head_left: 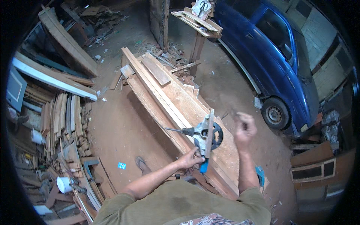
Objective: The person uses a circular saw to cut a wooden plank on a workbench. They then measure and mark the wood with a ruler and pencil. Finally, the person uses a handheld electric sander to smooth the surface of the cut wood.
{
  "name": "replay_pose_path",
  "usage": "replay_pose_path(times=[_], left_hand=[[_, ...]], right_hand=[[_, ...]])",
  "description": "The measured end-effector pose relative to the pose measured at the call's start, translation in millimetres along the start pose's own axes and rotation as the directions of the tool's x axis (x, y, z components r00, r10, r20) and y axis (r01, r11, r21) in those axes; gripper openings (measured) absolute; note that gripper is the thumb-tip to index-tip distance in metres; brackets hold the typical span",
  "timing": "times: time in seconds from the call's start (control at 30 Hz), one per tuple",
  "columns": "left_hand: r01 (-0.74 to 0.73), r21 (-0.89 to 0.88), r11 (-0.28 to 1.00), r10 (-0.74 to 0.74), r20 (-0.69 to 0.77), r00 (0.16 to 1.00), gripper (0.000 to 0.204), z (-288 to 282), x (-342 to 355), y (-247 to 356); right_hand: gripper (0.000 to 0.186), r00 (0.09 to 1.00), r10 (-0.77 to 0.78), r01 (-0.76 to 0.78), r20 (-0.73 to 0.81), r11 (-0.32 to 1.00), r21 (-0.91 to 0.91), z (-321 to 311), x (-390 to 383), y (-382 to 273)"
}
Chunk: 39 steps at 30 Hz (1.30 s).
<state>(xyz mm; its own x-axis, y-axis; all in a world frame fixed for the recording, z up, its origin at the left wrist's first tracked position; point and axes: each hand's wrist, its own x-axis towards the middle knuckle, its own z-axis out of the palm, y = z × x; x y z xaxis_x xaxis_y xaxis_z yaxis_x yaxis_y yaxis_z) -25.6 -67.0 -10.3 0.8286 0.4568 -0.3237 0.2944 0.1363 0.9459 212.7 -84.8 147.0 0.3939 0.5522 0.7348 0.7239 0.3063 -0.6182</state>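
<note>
1. Drill point(201, 129), one, with one black spoked wheel point(221, 135) and one blue handle point(203, 167), is over the one wooden counter point(183, 102), its bit pointing left
2. It extends forward from the left hand point(188, 160) and lies left of the right hand point(245, 129), apart from it
3. Left fingers wrap its lower end, beside the handle
4. Right fingers curl, blurred; I cannot tell whether they pinch anything

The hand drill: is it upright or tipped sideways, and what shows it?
Tipped sideways: the hand drill in the left hand has its bit pointing left.
</note>
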Motion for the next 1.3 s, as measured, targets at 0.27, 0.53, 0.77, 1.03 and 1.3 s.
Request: replay_pose_path(times=[0.27, 0.53, 0.77, 1.03, 1.3], left_hand=[[-0.052, 0.032, 0.998, 0.039, 0.327, 0.944, 0.068, -171, -90, -50], [0.320, -0.117, 0.940, -0.327, -0.045, 0.944, 0.065, -377, -218, -120], [0.159, -0.391, 0.906, -0.298, -0.324, 0.898, 0.065, -479, -213, -111], [0.148, -0.277, 0.949, -0.253, -0.398, 0.882, 0.062, -600, -115, -65], [0.105, -0.189, 0.976, -0.173, -0.396, 0.902, 0.061, -745, 50, 5]], right_hand=[[0.033, 0.878, 0.459, -0.477, 0.138, 0.864, 0.163, 135, 21, -71], [0.040, 0.718, 0.670, -0.669, 0.186, 0.593, 0.448, 264, 41, -95], [0.031, 0.741, 0.617, -0.642, 0.266, 0.535, 0.549, 328, 77, -90], [0.035, 0.778, 0.553, -0.628, 0.298, 0.689, 0.362, 400, 177, -9], [0.041, 0.799, 0.589, -0.544, 0.121, 0.620, 0.565, 442, 291, 73]])
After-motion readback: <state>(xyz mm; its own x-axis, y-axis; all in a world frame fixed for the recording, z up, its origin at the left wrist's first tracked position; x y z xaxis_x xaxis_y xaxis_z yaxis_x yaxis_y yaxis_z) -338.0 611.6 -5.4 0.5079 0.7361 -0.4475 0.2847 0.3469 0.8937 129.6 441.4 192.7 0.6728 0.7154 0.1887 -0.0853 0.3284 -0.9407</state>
